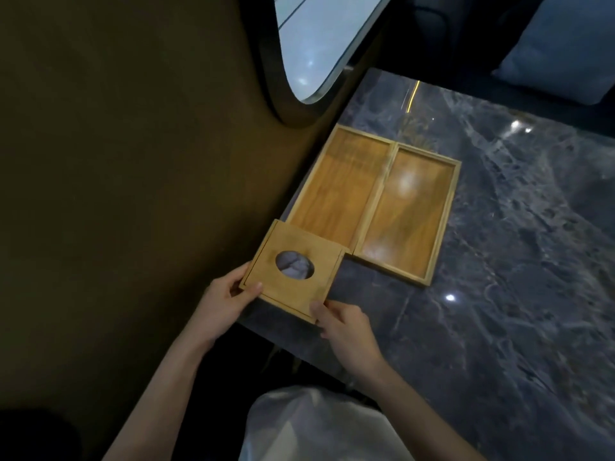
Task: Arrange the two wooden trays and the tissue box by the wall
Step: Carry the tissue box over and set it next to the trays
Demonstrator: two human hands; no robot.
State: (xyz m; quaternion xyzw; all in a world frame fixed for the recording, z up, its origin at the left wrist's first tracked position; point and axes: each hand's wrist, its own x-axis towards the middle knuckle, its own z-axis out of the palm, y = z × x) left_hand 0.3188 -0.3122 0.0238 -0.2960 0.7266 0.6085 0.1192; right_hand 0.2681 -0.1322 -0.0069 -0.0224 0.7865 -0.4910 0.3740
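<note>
text: none readable | labels: none | brands: none | numbers: none | signs: none on any surface in the head view

We have a single view, from a wide-angle camera worn on the person's head, looking steeply down and forward at a dark marble table (499,261). The table fills the right half of the frame at close range, its edges bowed by the lens. Left of the table rises a brown wall (133,161); beyond the table's far edge sits a window (316,44).
</note>
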